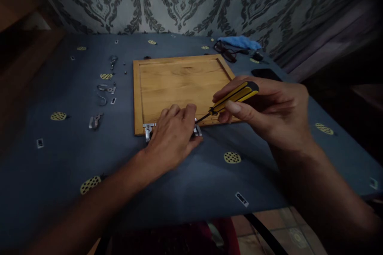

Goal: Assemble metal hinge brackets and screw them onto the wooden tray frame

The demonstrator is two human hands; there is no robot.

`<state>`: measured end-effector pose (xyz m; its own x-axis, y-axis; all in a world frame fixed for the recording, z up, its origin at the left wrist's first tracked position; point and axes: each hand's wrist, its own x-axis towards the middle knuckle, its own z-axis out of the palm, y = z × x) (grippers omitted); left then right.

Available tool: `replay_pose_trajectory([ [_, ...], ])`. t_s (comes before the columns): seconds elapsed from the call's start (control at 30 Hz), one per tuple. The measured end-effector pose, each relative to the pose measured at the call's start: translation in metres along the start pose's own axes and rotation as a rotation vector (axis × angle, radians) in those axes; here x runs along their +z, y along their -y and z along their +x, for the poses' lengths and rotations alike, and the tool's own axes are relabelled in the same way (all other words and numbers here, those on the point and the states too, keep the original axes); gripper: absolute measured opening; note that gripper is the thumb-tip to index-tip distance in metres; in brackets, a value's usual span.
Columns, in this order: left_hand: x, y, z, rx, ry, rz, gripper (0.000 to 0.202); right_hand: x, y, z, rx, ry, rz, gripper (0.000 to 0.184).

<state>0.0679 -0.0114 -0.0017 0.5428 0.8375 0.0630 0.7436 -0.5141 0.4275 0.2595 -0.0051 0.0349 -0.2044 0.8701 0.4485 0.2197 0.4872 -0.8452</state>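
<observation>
A wooden panel with a raised frame lies flat on the blue-clothed table. On its near edge sits a silver metal hinge, mostly covered by my left hand, whose fingers are curled down and pressing on it. My right hand is closed around a screwdriver with a yellow and black handle. The screwdriver's dark shaft slants down to the left, and its tip meets the hinge beside my left fingers.
Several small metal fittings and screws lie scattered left of the panel. Glasses, a blue cloth and a dark phone rest at the back right. A patterned wall rises behind the table. The table's near edge drops to tiled floor.
</observation>
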Motion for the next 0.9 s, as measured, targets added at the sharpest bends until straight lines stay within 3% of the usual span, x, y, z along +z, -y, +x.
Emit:
replay_pose_trajectory([
  [0.43, -0.001, 0.000, 0.000, -0.007, 0.003, -0.001, 0.048, 0.007, -0.009, -0.007, -0.199, -0.167, -0.153, 0.011],
  [0.6, 0.000, 0.001, 0.000, -0.007, 0.003, -0.001, 0.053, 0.007, -0.011, -0.006, -0.259, -0.339, -0.077, 0.010],
  [0.77, -0.001, 0.001, 0.000, -0.002, -0.008, 0.004, 0.049, 0.009, -0.009, -0.004, -0.211, -0.282, -0.161, 0.020],
  [0.9, -0.001, 0.001, 0.000, -0.006, -0.013, -0.008, 0.047, 0.010, -0.010, -0.007, -0.178, -0.242, -0.208, 0.013],
])
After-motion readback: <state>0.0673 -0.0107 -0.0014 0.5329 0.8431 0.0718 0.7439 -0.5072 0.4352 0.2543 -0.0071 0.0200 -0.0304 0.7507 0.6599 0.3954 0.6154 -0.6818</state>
